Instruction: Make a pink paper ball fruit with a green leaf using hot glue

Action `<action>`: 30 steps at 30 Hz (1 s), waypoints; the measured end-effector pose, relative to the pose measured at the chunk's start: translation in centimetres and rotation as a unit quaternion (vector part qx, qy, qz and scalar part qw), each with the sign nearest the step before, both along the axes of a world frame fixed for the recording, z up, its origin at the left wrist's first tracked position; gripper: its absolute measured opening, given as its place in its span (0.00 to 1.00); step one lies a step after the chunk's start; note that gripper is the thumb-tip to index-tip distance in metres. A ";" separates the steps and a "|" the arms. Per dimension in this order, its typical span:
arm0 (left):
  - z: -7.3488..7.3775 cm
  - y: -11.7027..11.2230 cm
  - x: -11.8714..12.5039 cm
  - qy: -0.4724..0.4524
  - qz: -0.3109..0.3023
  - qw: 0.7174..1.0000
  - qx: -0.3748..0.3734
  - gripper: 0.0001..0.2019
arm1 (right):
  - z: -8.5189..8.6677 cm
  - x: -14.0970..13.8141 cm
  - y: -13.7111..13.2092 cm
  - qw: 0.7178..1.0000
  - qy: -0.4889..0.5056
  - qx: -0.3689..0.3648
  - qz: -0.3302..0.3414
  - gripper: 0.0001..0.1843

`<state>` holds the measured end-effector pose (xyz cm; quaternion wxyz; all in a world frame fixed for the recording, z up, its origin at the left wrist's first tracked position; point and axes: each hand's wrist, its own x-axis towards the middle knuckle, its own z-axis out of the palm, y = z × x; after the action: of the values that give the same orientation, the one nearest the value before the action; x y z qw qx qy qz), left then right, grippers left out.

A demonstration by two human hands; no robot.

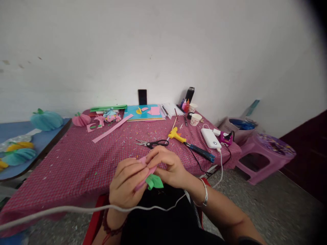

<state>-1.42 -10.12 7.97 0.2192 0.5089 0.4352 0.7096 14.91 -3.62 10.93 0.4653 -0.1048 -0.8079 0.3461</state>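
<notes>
Both hands meet over the near edge of the table, around a small pink craft piece (142, 183) with a green leaf-like part (154, 182) sticking out below it. My left hand (127, 182) wraps its fingers round the pink piece from the left. From the right, the fingertips of my right hand (167, 166) pinch the same piece at its upper edge. Much of the piece is hidden by the fingers, and its exact material cannot be told. Just beyond the hands lie black-handled scissors (152, 143) and a yellow glue gun (177, 135).
A checked cloth (76, 163) with scraps covers the table. A white power bank (211, 138), paper cups (196, 119) and a blue folder (129, 114) lie around. A white cable (84, 209) crosses before me. Paper pumpkins (46, 119) stand left; a pink stool (265, 154) is right.
</notes>
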 end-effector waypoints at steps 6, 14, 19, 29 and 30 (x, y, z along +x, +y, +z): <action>-1.1 2.4 1.2 -0.310 -0.006 0.931 -0.192 0.14 | -3.6 0.8 5.1 0.944 -0.275 -0.025 -0.180 0.08; -1.7 2.5 0.4 -0.334 -0.040 0.908 -0.250 0.18 | -7.2 0.4 8.9 0.870 -0.447 0.018 -0.209 0.18; -1.5 2.0 0.0 -0.335 -0.046 0.906 -0.255 0.15 | -6.6 0.5 9.3 0.837 -0.491 0.037 -0.240 0.17; -1.7 2.3 0.2 -0.363 -0.048 0.893 -0.263 0.18 | -6.8 0.3 11.5 0.862 -0.457 -0.012 -0.220 0.26; -1.6 2.3 0.2 -0.364 -0.047 0.892 -0.262 0.18 | -6.6 0.8 11.3 0.871 -0.445 -0.024 -0.209 0.27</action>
<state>-1.24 -7.80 6.33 0.5209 0.1585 0.4707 0.6943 15.70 7.65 4.34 0.1158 -0.4253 -0.8800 0.1771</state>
